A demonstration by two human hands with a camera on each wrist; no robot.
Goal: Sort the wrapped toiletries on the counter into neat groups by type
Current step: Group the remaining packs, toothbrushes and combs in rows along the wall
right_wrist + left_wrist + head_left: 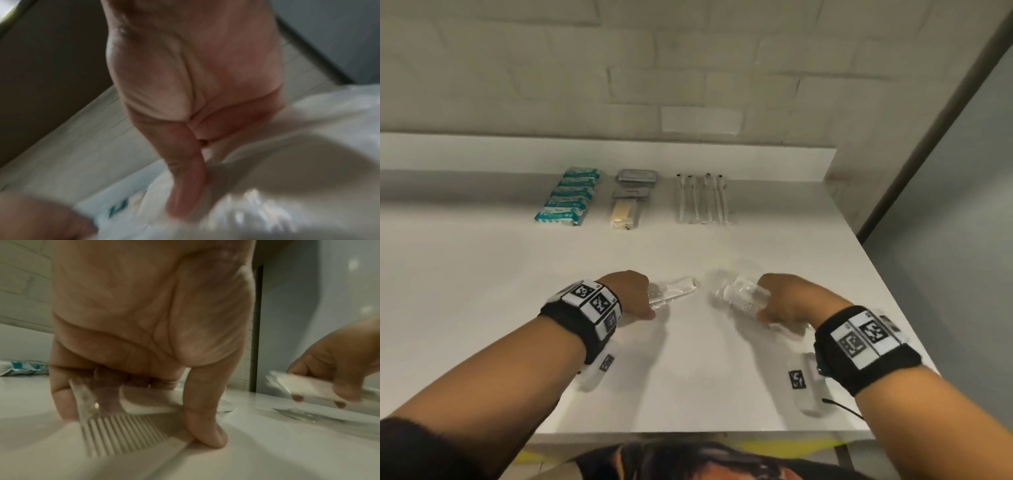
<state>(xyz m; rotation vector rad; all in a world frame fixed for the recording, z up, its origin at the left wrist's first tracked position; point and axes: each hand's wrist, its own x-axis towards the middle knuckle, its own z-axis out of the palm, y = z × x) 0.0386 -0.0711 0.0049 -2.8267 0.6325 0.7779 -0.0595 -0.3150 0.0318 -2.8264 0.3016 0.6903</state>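
Dim, soft light; blurred wrist views

Counter (517, 274) smooth satin white; combs (739, 298) in clear glossy plastic wrap; wrist bands (582, 329) black cloth.

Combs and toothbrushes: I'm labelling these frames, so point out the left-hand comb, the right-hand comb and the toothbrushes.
Left comb (123, 437), left wrist view, on its teeth.
Right comb (739, 297), head view, on its teeth.
Toothbrushes (703, 202), head view, mid-row handles.

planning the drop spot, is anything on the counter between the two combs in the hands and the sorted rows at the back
Nothing visible. The counter is bare between the combs, one in the left hand and one in the right hand, and the rows.
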